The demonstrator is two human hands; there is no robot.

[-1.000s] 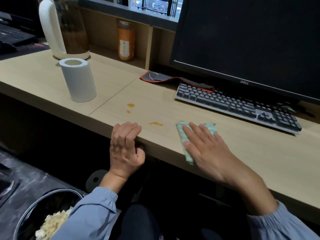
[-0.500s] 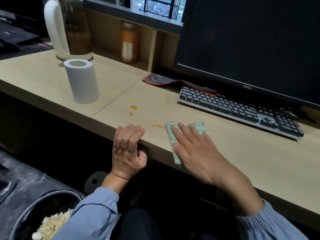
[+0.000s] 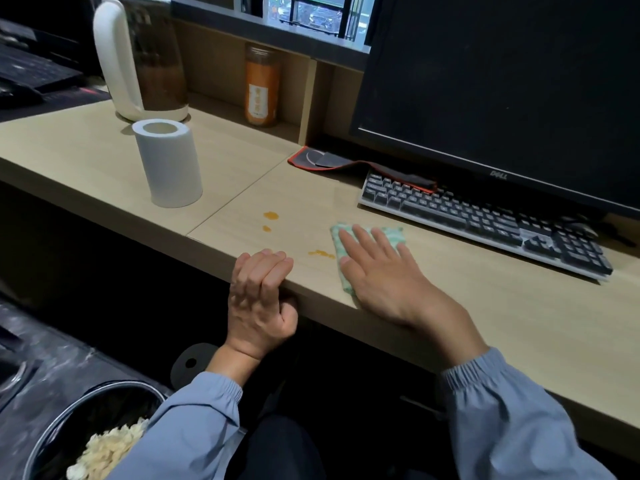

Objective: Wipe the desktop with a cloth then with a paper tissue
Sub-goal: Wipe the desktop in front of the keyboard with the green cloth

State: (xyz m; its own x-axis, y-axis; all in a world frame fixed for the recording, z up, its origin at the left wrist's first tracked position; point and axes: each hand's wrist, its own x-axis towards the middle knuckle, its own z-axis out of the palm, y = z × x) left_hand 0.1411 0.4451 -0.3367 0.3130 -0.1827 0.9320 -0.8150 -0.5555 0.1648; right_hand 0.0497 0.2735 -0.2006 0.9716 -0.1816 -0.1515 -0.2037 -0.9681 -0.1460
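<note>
Right hand (image 3: pixel 381 271) is pressing flat, fingers straight and spread, on the green-and-white cloth (image 3: pixel 393 234) near the front edge of the desktop (image 3: pixel 485 306). Left hand (image 3: pixel 258 299) is gripping that edge, fingers curled over it. Orange stains (image 3: pixel 320 252) are lying just beside the cloth.

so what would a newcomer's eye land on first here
Most likely the orange spots on the pale desktop near its front edge, with the right hand pressing a green-and-white cloth flat just beside the nearest one. The left hand grips the desktop's front edge, left of the cloth. Behind, a large dark monitor fills the upper right, and a white paper roll stands upright at the left.
</note>
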